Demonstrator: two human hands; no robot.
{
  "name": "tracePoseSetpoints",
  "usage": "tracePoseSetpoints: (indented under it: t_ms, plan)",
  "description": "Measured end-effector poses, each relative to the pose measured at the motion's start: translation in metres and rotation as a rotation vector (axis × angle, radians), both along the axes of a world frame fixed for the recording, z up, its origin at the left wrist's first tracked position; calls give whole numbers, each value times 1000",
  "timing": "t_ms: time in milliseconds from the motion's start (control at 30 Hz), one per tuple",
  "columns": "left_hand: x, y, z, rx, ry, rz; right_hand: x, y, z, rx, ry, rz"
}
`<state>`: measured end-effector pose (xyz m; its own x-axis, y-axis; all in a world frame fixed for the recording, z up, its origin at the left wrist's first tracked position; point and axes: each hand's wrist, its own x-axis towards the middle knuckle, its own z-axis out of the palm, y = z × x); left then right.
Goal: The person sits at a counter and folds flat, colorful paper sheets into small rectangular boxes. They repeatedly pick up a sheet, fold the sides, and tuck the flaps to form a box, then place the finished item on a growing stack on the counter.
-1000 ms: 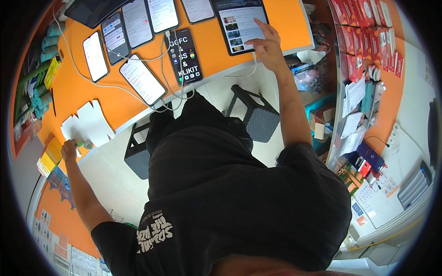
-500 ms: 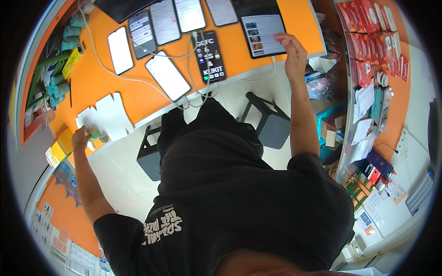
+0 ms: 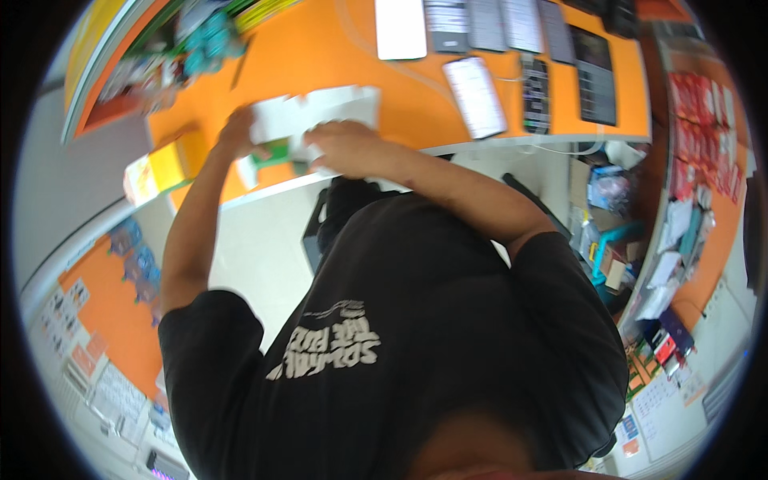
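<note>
A flat white sheet of cardboard [image 3: 340, 104] with notched edges lies near the front edge of the orange table. A small green-and-white piece [image 3: 274, 152] rests at its lower left, partly covered. My left hand [image 3: 237, 134] is at the cardboard's left edge, its thumb spread away from the fingers, next to the green piece. Across from it, my right hand [image 3: 346, 146] reaches over the cardboard's front side, fingers stretched leftward and apart from the thumb. Motion blurs both hands, and I cannot tell how firmly either touches the cardboard.
A yellow-and-white box [image 3: 172, 164] stands left of my left hand. Several phones, among them a white-screened one [image 3: 478, 96], lie on the table [image 3: 424, 108] to the right, with charging cables. A dark tablet [image 3: 594, 76] is farther right. A dark stool [image 3: 314, 236] stands below the table edge.
My right hand has moved left from beside the tablet to the white cardboard. My view has shifted left. The tablet's screen has gone from bright to mostly dark.
</note>
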<state>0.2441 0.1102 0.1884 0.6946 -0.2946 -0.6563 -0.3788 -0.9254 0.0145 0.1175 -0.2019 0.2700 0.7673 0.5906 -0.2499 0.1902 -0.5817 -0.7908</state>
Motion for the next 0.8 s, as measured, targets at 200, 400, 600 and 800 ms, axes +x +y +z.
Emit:
tracePoseSetpoints:
  t_ms: [200, 400, 600, 800]
  plan:
    - [-20, -30, 30, -67, 53, 184, 3, 88, -43, -196, 42, -146]
    - [-20, -19, 23, -117, 32, 208, -3, 128, -58, -242, -59, -437]
    - [-53, 35, 27, -626, -217, 144, 6, 134, -88, -118, -253, -299]
    - [-105, 85, 18, -671, -415, -147, 10, 133, -85, -16, -111, -260]
